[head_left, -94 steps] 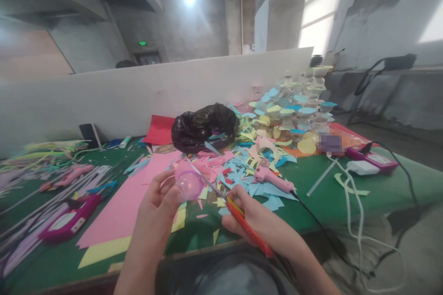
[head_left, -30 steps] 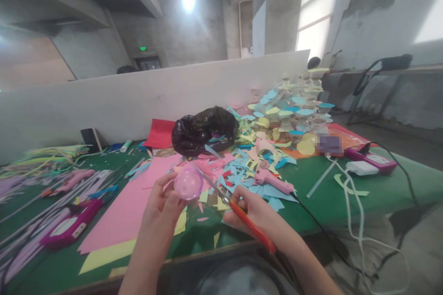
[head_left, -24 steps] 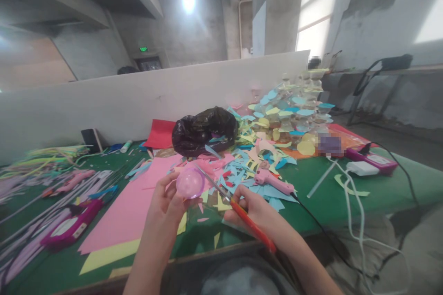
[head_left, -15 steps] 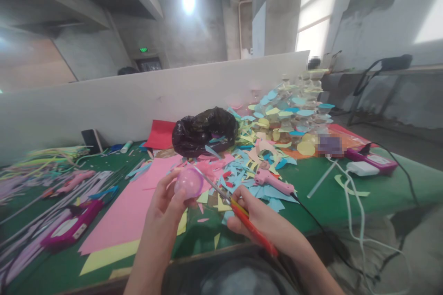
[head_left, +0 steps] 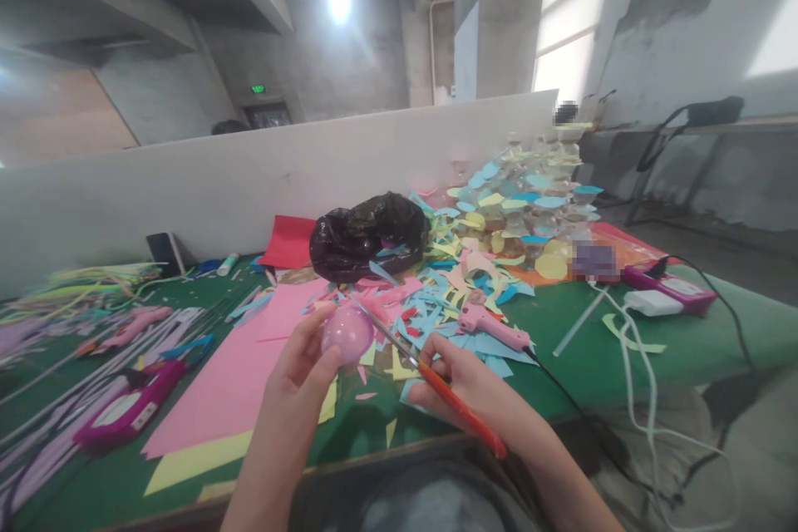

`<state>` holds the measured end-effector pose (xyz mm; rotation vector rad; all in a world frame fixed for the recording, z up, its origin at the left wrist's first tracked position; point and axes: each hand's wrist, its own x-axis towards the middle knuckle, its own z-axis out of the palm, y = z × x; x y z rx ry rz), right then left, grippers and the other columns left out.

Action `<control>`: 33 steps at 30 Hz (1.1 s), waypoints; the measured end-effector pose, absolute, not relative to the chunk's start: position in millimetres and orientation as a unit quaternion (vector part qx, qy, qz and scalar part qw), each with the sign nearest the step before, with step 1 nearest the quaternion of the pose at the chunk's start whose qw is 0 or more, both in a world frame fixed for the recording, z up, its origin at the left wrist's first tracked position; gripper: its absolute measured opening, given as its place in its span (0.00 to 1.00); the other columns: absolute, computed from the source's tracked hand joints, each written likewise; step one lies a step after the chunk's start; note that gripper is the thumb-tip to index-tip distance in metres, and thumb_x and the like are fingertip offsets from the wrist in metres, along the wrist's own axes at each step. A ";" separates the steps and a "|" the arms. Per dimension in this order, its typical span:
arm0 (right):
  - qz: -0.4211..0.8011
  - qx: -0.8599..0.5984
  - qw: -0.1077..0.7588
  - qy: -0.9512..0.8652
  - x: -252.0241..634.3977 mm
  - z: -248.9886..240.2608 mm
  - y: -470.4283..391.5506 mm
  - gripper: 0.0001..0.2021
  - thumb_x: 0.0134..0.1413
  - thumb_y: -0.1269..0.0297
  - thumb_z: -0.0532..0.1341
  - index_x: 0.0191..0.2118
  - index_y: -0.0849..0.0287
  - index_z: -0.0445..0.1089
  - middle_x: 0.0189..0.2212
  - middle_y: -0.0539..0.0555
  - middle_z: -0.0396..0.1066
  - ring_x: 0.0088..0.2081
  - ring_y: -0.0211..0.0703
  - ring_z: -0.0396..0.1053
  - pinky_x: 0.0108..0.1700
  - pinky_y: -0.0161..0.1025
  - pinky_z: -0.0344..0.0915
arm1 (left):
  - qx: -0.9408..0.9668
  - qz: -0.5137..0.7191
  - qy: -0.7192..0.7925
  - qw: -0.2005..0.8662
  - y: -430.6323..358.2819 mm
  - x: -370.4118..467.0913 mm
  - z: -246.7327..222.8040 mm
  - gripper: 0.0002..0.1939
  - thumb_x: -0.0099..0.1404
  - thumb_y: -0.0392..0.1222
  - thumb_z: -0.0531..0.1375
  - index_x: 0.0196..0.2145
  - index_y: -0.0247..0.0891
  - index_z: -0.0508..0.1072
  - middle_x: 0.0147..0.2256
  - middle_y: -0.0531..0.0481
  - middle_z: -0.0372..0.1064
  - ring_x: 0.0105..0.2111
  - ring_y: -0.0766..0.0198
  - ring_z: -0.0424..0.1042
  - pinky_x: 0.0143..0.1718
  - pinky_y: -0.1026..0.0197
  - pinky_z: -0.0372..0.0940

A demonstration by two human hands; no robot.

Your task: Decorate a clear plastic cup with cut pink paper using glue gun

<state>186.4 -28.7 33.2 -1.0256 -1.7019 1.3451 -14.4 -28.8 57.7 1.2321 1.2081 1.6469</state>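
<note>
A: What's in the left hand (head_left: 299,367)?
B: A see-through dome (head_left: 347,334) w/ a purple rim. Fingers behind, thumb on the near side, pinching it up off the worktop (head_left: 561,324), in front of the person.

A: & the right hand (head_left: 460,372)?
B: Curled round red-handled scissors (head_left: 440,386). Blades slant up & left, tip right by the dome's rim. Can't tell from here if it's touching.

A: What's around them?
B: Lots. Pink sheets (head_left: 218,382) to the left of the dome, yellow sheet (head_left: 193,467) poking out at the near end. Blue scraps (head_left: 436,312) beyond the scissors, some pink & yellow bits mixed in. A pink glue gun (head_left: 495,326) lies on the right edge of that heap, black cord running off the near edge.

A: Further back?
B: Black plastic bag (head_left: 327,243), mouth up, next to red paper (head_left: 288,241). To its right, a big pile of clear cups (head_left: 539,191) w/ blue & yellow paper rounds.

A: Sides?
B: Magenta box (head_left: 128,411) far left, 2nd pink glue gun (head_left: 137,324) just behind it. Far right, white adapter (head_left: 652,303) & white cable (head_left: 649,399) hanging off the edge.
</note>
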 end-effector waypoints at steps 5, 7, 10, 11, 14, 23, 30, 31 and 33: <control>0.532 -0.387 0.366 -0.658 185.8 33.1 -29.8 0.20 0.53 0.50 0.66 0.33 0.55 0.54 0.21 0.39 0.53 0.23 0.31 0.46 0.24 0.33 0.44 | 0.454 0.650 0.459 0.400 -25.9 -14.8 58.0 0.27 0.52 0.51 0.69 0.49 0.42 0.72 0.44 0.48 0.76 0.40 0.59 0.76 0.40 0.61 0.71; 0.530 -0.383 0.355 -0.668 187.6 33.4 -30.8 0.20 0.54 0.49 0.65 0.34 0.55 0.54 0.23 0.40 0.54 0.23 0.32 0.48 0.24 0.33 0.45 | 0.451 0.648 0.458 0.409 -25.9 -16.1 59.1 0.26 0.50 0.50 0.70 0.46 0.41 0.72 0.41 0.48 0.77 0.38 0.59 0.76 0.37 0.62 0.72; 0.522 -0.396 0.320 -0.685 192.4 33.1 -32.2 0.18 0.57 0.50 0.62 0.37 0.54 0.53 0.24 0.41 0.55 0.24 0.33 0.50 0.25 0.34 0.48 | 0.456 0.650 0.467 0.390 -28.3 -15.9 60.9 0.24 0.51 0.49 0.69 0.45 0.40 0.74 0.43 0.47 0.76 0.42 0.57 0.76 0.36 0.62 0.71; 0.516 -0.398 0.313 -0.691 194.0 32.8 -32.4 0.17 0.58 0.50 0.61 0.38 0.54 0.53 0.25 0.41 0.55 0.24 0.33 0.50 0.26 0.34 0.49 | 0.457 0.650 0.470 0.383 -29.3 -15.4 61.1 0.24 0.51 0.49 0.69 0.46 0.41 0.74 0.45 0.46 0.76 0.43 0.56 0.75 0.36 0.63 0.71; 0.503 -0.399 0.308 -0.702 197.2 31.3 -31.9 0.16 0.59 0.50 0.60 0.39 0.53 0.53 0.25 0.41 0.55 0.25 0.34 0.51 0.27 0.35 0.50 | 0.463 0.642 0.477 0.382 -31.2 -14.3 60.4 0.24 0.51 0.49 0.68 0.46 0.42 0.74 0.50 0.46 0.74 0.49 0.52 0.73 0.37 0.62 0.71; 0.544 -0.402 0.336 -0.655 191.1 28.9 -24.7 0.19 0.52 0.52 0.66 0.33 0.54 0.55 0.21 0.40 0.56 0.23 0.32 0.49 0.25 0.32 0.46 | 0.505 0.614 0.501 0.342 -30.3 -24.1 61.3 0.26 0.53 0.53 0.68 0.48 0.44 0.73 0.52 0.46 0.73 0.52 0.51 0.71 0.45 0.59 0.69; 0.534 -0.410 0.342 -0.656 191.4 31.3 -26.5 0.18 0.55 0.51 0.64 0.34 0.54 0.54 0.22 0.40 0.55 0.23 0.32 0.48 0.26 0.32 0.46 | 0.475 0.661 0.473 0.338 -26.6 -29.0 65.8 0.27 0.51 0.51 0.69 0.48 0.43 0.70 0.42 0.49 0.74 0.39 0.61 0.72 0.31 0.67 0.64; 0.525 -0.412 0.335 -0.665 192.7 32.1 -27.7 0.18 0.55 0.51 0.64 0.34 0.54 0.54 0.23 0.40 0.55 0.24 0.32 0.49 0.26 0.33 0.47 | 0.476 0.658 0.474 0.342 -26.9 -29.1 66.1 0.27 0.51 0.50 0.69 0.48 0.43 0.70 0.40 0.49 0.74 0.36 0.63 0.71 0.29 0.67 0.63; 0.511 -0.419 0.316 -0.681 194.8 34.1 -30.0 0.19 0.55 0.50 0.64 0.35 0.54 0.54 0.24 0.41 0.57 0.25 0.33 0.52 0.28 0.33 0.49 | 0.479 0.643 0.480 0.355 -28.2 -28.4 66.9 0.27 0.51 0.48 0.69 0.47 0.42 0.69 0.35 0.51 0.74 0.31 0.65 0.69 0.27 0.68 0.61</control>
